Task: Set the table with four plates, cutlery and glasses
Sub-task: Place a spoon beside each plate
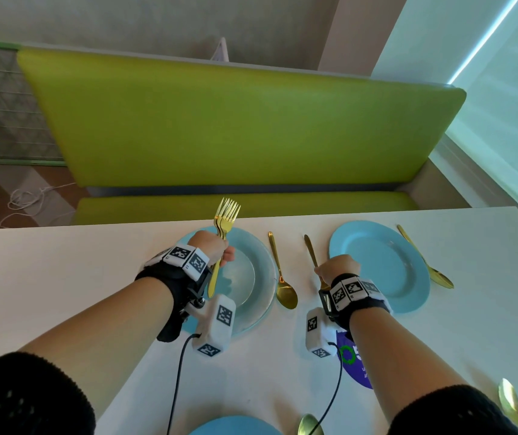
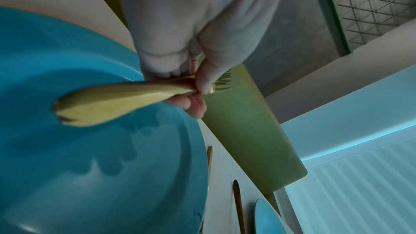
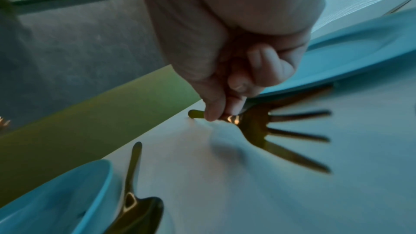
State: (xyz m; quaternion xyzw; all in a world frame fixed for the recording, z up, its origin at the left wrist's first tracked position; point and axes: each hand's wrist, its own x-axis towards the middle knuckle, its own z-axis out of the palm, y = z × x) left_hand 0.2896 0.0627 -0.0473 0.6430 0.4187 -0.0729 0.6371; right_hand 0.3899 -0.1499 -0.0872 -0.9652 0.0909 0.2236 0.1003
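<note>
My left hand (image 1: 216,249) grips a bundle of gold forks (image 1: 224,219) by the handles, tines up, above the far-left blue plate (image 1: 262,277). The left wrist view shows the fork handles (image 2: 108,102) over that plate (image 2: 90,166), held by my left hand (image 2: 198,88). My right hand (image 1: 337,268) pinches one gold fork (image 1: 311,249) low on the white table (image 1: 63,277), just left of the far-right blue plate (image 1: 383,265). In the right wrist view my right hand (image 3: 225,111) holds this fork (image 3: 270,131) by its neck, tines pointing toward me.
One gold spoon (image 1: 282,277) lies right of the far-left plate, another (image 1: 427,262) right of the far-right plate. A near plate (image 1: 235,426) and two spoons (image 1: 309,425) (image 1: 510,400) sit at the near edge. A purple sticker (image 1: 355,365) marks the table. A green bench (image 1: 235,120) stands behind.
</note>
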